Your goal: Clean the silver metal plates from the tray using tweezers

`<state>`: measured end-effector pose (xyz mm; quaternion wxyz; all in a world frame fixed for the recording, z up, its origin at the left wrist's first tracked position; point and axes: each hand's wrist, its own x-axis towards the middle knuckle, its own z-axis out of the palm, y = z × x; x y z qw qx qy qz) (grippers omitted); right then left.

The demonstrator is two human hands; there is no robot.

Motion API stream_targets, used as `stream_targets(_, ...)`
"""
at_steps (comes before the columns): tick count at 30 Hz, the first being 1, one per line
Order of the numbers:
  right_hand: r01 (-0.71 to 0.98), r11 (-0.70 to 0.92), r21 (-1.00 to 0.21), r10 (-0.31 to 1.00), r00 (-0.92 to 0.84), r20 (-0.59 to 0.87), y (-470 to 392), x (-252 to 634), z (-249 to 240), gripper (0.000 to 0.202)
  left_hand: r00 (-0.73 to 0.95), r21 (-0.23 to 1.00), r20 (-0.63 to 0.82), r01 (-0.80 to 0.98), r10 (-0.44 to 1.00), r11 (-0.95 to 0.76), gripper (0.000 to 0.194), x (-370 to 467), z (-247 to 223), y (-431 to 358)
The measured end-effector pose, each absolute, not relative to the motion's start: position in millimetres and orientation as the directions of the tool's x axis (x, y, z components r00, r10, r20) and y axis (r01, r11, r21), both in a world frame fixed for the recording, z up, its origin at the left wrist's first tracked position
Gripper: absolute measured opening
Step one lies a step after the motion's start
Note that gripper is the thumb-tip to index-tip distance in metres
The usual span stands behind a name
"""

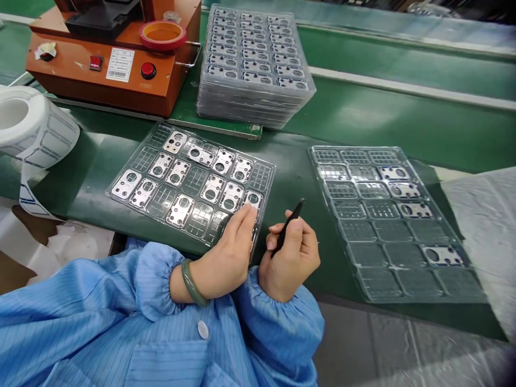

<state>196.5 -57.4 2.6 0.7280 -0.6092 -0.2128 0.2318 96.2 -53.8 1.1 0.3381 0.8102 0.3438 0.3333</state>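
My left hand, with a green bangle at its wrist, reaches over the lower right corner of a clear tray. Its fingertips touch or hover at a silver metal plate there; what lies beneath the fingers is hidden. Several similar plates sit in that tray's pockets, some at an angle. To the right of the tray, my right hand is closed around a black pen-like tool, its tip pointing up and right. Another clear tray farther right holds several plates with blue edges in its right column.
A tall stack of filled trays stands at the back. An orange machine with a red tape roll on it is at the back left. A white label roll sits at the left edge, and plastic sheeting lies at the right.
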Motion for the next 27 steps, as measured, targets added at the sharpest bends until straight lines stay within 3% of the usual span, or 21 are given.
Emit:
stream_targets(6,-0.073,0.134,-0.988,0.631,0.775,0.028,-59.2,196.8,1.6,0.022,0.643,0.582,0.334,0.434,0.689,-0.688,0.042,76.8,6.9,-56.3)
stream_targets(10,-0.054,0.112,-0.992,0.652,0.757,0.033,-59.1,197.0,1.3,0.024,0.811,0.531,0.271,0.323,0.518,-0.783,0.034,61.2,9.2,-53.4)
stream_targets(12,-0.027,0.091,-0.996,0.669,0.742,0.041,-59.7,197.0,0.6,0.026,0.804,0.577,0.315,0.259,0.504,-0.774,0.033,56.1,10.9,-49.8)
stream_targets(16,0.062,0.037,-0.997,0.717,0.693,0.069,-66.1,197.5,-3.8,0.027,0.548,0.785,0.442,0.148,0.71,-0.602,0.03,46.7,16.8,-38.4)
stream_targets(18,0.175,0.02,-0.984,0.757,0.64,0.129,-71.6,198.1,-5.3,0.026,0.463,0.886,0.374,0.078,0.804,-0.457,0.029,40.1,20.1,-32.1)
stream_targets(21,0.453,0.062,-0.889,0.838,0.461,0.293,-78.2,197.6,-0.5,0.02,0.469,0.967,0.237,-0.025,0.851,-0.255,0.031,28.7,23.0,-24.5)
stream_targets(24,0.641,0.198,-0.742,0.894,0.193,0.405,-79.0,193.7,12.8,0.015,0.501,0.965,0.244,-0.041,0.831,-0.258,0.035,18.7,22.7,-18.6)
stream_targets(27,0.698,0.326,-0.637,0.892,-0.004,0.451,-75.3,187.9,25.2,0.014,0.516,0.929,0.3,0.032,0.802,-0.368,0.031,11.0,21.9,-13.8)
